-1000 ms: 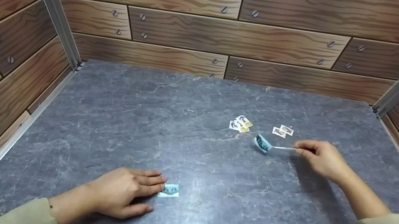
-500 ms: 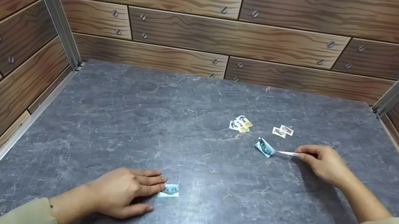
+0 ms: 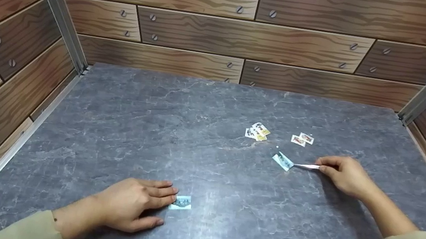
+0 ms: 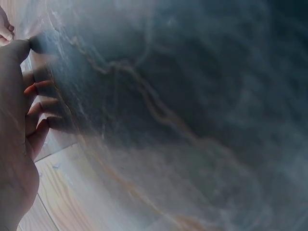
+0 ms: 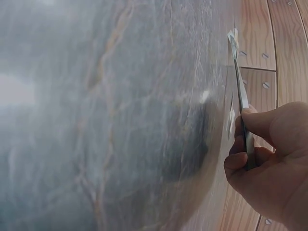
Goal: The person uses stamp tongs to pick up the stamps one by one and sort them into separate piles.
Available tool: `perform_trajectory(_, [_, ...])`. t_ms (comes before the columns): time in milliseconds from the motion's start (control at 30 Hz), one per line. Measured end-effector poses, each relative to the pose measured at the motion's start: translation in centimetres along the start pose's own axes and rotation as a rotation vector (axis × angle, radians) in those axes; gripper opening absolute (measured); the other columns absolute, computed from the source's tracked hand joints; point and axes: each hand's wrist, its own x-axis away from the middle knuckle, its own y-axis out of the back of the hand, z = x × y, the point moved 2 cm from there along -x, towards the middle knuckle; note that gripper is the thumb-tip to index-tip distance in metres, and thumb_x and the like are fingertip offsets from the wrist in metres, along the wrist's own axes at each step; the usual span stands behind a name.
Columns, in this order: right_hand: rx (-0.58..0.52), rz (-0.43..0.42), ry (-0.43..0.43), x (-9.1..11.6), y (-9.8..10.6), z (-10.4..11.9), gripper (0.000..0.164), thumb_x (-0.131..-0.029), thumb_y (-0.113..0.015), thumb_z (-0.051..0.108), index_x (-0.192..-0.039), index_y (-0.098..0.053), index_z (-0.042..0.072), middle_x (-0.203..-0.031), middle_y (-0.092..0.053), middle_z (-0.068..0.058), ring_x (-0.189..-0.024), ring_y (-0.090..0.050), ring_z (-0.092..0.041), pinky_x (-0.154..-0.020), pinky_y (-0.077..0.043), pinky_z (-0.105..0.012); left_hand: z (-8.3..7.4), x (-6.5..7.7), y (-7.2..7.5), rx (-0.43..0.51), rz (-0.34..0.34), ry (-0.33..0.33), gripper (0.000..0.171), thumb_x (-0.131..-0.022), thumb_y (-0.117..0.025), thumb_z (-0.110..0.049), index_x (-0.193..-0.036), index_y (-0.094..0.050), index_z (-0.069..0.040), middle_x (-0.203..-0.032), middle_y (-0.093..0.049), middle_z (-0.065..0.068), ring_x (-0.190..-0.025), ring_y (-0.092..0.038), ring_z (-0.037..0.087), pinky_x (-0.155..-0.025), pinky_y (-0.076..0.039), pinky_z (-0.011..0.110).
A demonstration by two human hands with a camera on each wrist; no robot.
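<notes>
My right hand (image 3: 344,175) pinches metal tweezers (image 3: 306,166) between thumb and fingers. Their tips hold the corner of a small blue-green printed card (image 3: 283,161), which lies tilted close over the table. In the right wrist view the tweezers (image 5: 244,103) point away from the hand, the card (image 5: 233,43) at their far end. My left hand (image 3: 134,205) rests palm down on the table, fingers extended. Its fingertips press the left edge of a second blue-green card (image 3: 181,202), partly covering it. The left wrist view shows that hand (image 4: 17,130) side-on, with no card visible there.
Beyond the held card lie a fanned cluster of small yellow-and-white playing cards (image 3: 258,132) and, to its right, two overlapping red-patterned ones (image 3: 302,139). Wood-patterned walls (image 3: 192,31) enclose the grey marbled tabletop (image 3: 147,114) at the back and sides.
The tweezers and their card have come slightly toward me and down, and the card now looks flatter. My left hand and the card under its fingertips have stayed put.
</notes>
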Motion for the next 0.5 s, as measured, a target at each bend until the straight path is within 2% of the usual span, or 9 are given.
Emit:
perform_trajectory(333, [-0.009, 0.008, -0.015, 0.36, 0.29, -0.53, 0.017, -0.1, -0.07, 0.006, -0.113, -0.08, 0.001, -0.114, -0.076, -0.021, -0.091, -0.06, -0.022, -0.079, -0.048, -0.038, 0.07, 0.08, -0.01, -0.002, -0.01, -0.001, 0.054, -0.107, -0.06, -0.044, -0.146, -0.065, -0.006, -0.149, -0.062, 0.011, -0.138, -0.059, 0.028, -0.111, -0.051, 0.041])
perform_trajectory(500, [0.013, -0.002, -0.016, 0.63, 0.75, -1.02, 0.018, -0.101, -0.07, 0.007, -0.115, -0.08, 0.001, -0.117, -0.075, -0.022, -0.099, -0.064, -0.028, -0.085, -0.05, -0.047, 0.02, 0.05, -0.04, -0.011, -0.024, -0.007, 0.054, -0.107, -0.061, -0.044, -0.145, -0.066, -0.006, -0.148, -0.063, 0.011, -0.137, -0.06, 0.028, -0.11, -0.052, 0.041])
